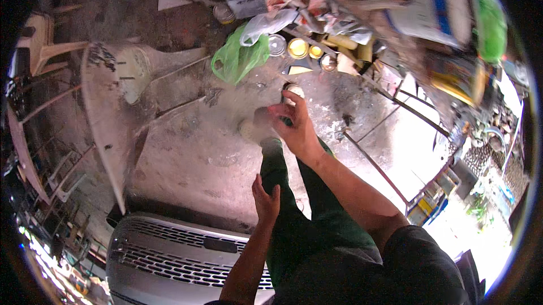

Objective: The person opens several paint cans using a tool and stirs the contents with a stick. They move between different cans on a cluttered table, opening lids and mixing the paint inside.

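My right hand (297, 124) reaches out over my lower legs, with its fingers bent and the thumb curled in. A small dark thing shows between the fingers, but its kind is hidden. A hazy, blurred patch with a dark reddish round shape (264, 117) lies just left of the fingertips, by my shoes. My left hand (267, 198) hangs beside my left thigh, thumb apart from the fingers and nothing seen in it. Close to my left forearm lies a silver-grey car bumper (169, 257) with a slotted grille.
A green plastic bag (240, 56), several round tins (297, 48) and crumpled wrappings lie ahead. To the right stands a thin metal frame (376, 166) before bright light. A large pale panel (102, 118) and a wooden chair (48, 44) are at the left.
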Demonstrator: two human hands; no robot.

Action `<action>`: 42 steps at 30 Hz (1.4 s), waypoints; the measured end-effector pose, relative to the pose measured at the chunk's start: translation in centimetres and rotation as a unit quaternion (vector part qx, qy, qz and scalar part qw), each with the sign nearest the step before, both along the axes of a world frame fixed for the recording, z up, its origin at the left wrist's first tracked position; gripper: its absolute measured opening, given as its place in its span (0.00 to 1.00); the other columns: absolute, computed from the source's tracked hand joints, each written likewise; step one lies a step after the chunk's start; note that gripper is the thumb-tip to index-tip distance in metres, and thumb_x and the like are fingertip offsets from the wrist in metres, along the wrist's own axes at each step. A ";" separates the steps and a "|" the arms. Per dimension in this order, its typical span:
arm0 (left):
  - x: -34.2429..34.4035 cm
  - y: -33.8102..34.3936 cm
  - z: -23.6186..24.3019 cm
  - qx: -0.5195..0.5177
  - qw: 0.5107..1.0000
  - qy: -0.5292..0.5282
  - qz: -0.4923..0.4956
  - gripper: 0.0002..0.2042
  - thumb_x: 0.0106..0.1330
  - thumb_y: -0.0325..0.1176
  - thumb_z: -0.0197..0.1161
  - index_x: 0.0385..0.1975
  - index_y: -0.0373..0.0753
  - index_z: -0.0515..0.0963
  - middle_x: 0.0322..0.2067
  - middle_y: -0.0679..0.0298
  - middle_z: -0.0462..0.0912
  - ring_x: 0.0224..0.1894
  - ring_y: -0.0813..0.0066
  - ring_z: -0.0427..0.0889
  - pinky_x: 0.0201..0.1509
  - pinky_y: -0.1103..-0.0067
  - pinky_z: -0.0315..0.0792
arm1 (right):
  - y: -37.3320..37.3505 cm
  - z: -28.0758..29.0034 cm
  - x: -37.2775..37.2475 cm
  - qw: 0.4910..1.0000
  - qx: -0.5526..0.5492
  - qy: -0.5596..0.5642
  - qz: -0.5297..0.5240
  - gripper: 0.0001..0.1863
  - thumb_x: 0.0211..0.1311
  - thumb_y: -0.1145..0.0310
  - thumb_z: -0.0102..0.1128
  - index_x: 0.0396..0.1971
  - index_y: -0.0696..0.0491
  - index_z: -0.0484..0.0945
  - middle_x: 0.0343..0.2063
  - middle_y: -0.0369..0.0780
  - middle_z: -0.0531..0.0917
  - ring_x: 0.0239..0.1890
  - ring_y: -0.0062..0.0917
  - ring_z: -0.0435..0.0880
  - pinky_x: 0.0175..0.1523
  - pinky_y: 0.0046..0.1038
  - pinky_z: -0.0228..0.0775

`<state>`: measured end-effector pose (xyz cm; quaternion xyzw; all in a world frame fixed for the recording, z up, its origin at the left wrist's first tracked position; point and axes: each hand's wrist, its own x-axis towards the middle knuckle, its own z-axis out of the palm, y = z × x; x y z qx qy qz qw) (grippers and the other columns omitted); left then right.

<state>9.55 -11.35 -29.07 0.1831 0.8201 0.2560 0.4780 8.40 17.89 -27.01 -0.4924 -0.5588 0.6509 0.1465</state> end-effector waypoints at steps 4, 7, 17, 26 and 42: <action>-5.1 9.6 13.4 0.150 0.974 -0.132 0.110 0.43 0.68 0.33 0.70 0.77 0.32 0.49 0.70 0.43 0.65 0.72 0.54 0.65 0.76 0.60 0.59 | -1.8 12.4 4.5 0.999 0.027 0.022 0.017 0.49 0.64 0.80 0.65 0.78 0.54 0.44 0.51 0.47 0.85 0.57 0.33 0.84 0.63 0.34 0.74; -6.9 13.5 20.9 0.227 0.962 -0.142 0.055 0.44 0.67 0.29 0.70 0.78 0.35 0.47 0.68 0.47 0.67 0.69 0.58 0.69 0.75 0.61 0.60 | -3.0 18.6 7.6 0.999 0.029 0.030 0.016 0.50 0.64 0.79 0.65 0.79 0.54 0.43 0.52 0.46 0.85 0.57 0.33 0.84 0.63 0.34 0.74; -2.5 19.2 28.6 0.285 0.941 -0.182 -0.031 0.40 0.66 0.21 0.66 0.76 0.35 0.52 0.51 0.57 0.78 0.54 0.69 0.79 0.64 0.69 0.70 | -3.1 28.6 15.0 0.993 -0.003 0.085 -0.087 0.46 0.63 0.80 0.65 0.78 0.57 0.49 0.51 0.44 0.83 0.56 0.30 0.83 0.63 0.31 0.73; 0.9 26.0 31.3 0.296 0.926 -0.223 -0.077 0.40 0.67 0.19 0.61 0.77 0.34 0.49 0.50 0.57 0.79 0.51 0.72 0.80 0.58 0.73 0.75 | 3.2 30.4 19.8 0.992 -0.023 0.112 -0.045 0.41 0.66 0.79 0.66 0.75 0.59 0.54 0.47 0.39 0.78 0.49 0.23 0.81 0.57 0.28 0.76; 3.5 35.7 39.2 0.453 0.851 0.049 -0.260 0.51 0.58 0.26 0.73 0.78 0.33 0.45 0.55 0.54 0.72 0.58 0.62 0.73 0.67 0.65 0.66 | 9.7 36.6 20.2 0.749 -0.298 0.537 -0.248 0.32 0.67 0.78 0.61 0.70 0.57 0.61 0.57 0.44 0.76 0.59 0.35 0.79 0.71 0.46 0.72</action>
